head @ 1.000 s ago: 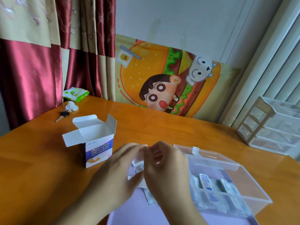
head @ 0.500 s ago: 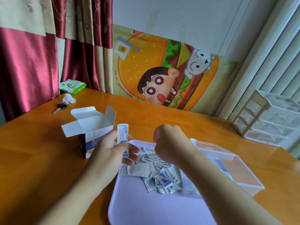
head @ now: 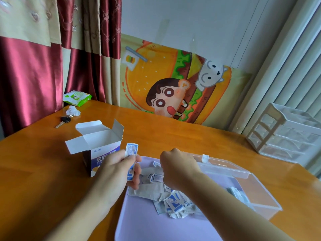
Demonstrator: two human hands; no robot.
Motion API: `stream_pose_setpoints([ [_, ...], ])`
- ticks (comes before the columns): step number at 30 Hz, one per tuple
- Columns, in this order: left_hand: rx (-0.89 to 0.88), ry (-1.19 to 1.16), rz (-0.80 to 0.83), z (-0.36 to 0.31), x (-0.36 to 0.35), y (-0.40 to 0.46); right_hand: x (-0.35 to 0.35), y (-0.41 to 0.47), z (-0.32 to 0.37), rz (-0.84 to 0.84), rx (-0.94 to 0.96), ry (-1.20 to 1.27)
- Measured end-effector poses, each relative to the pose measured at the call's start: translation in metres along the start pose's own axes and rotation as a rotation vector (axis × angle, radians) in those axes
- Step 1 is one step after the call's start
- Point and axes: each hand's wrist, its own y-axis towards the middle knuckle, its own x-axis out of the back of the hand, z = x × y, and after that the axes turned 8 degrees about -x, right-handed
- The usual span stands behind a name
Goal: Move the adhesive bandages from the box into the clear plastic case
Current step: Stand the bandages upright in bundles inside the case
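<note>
Lavender plastic tray (head: 139, 221) carries a loose heap of white-and-blue wrapped adhesive bandages (head: 171, 200), so the white and purple cardboard box (head: 97, 150), standing with its flaps open beside the tray, looks largely emptied. A few bandages already lie inside the clear plastic case (head: 257, 193), whose lid stands open; most are left to move. The left hand (head: 115, 173) pinches a small upright stack of bandages between thumb and fingers. The right hand (head: 177, 168) curls down into the heap, its grasp hidden. Wrapper and box print is Chinese, too small to read surely.
</note>
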Motion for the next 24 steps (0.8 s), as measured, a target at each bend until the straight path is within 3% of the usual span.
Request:
stream_pose_setpoints([
  [4,-0.116,-0.156,-0.005,0.003,0.006,-0.011,0.005,-0.012,-0.001,-0.242,-0.022,0.116],
  [7,-0.255,-0.092,-0.080,0.002,-0.002,-0.026,0.004,-0.018,0.003,-0.501,-0.059,0.414],
  [9,-0.315,0.019,-0.054,0.002,-0.011,-0.028,0.003,-0.024,0.013,-0.587,-0.074,0.643],
  [13,-0.119,-0.064,0.079,0.008,-0.015,-0.012,-0.012,-0.036,0.038,-0.572,0.025,0.848],
  [20,-0.183,-0.331,0.225,-0.007,-0.012,-0.046,-0.036,-0.037,0.038,-0.524,0.004,1.053],
  [24,-0.240,-0.230,0.159,-0.003,-0.009,-0.038,-0.035,-0.043,0.039,-0.511,-0.106,1.137],
])
